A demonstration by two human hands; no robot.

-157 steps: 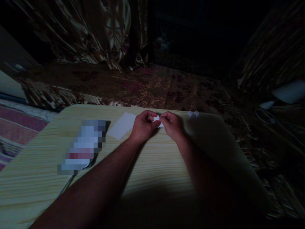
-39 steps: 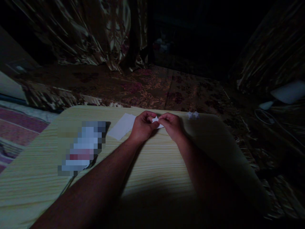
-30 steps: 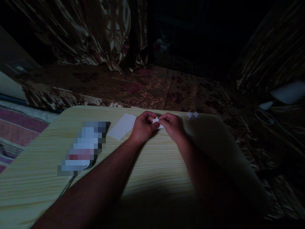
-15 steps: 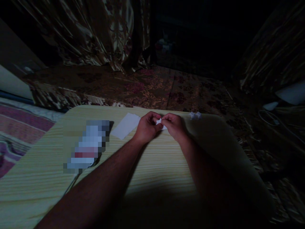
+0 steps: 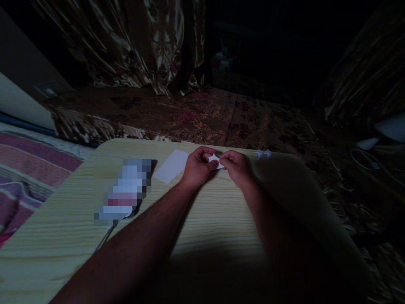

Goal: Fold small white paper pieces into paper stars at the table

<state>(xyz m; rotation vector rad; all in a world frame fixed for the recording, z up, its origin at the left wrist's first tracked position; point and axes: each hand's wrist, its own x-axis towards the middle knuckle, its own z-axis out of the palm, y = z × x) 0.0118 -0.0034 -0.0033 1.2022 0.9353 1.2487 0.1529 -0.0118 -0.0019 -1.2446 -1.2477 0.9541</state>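
Observation:
Near the far edge of the wooden table (image 5: 202, 207), my left hand (image 5: 199, 166) pinches a small piece of folded white paper (image 5: 214, 158) between thumb and fingers. A pointed corner of the paper sticks up between my hands. My right hand (image 5: 235, 165) grips the paper's right side with thumb and fingertips closed; its fingers partly cover that side. Just left of my left hand lies flat white paper (image 5: 171, 167), seemingly more than one sheet. To the right, small folded white paper pieces (image 5: 263, 154) sit at the far edge.
A pixelated device (image 5: 126, 185) with a cable (image 5: 104, 238) lies on the table's left. Beyond the table are a patterned cloth-covered ledge (image 5: 196, 112) and curtains (image 5: 161, 46). A white lamp-like object (image 5: 390, 126) and cord (image 5: 363, 160) are at right. The room is dim.
My right hand has shifted slightly away from the left, so more of the folded paper shows between them. The whole view has moved a little, with things appearing further right.

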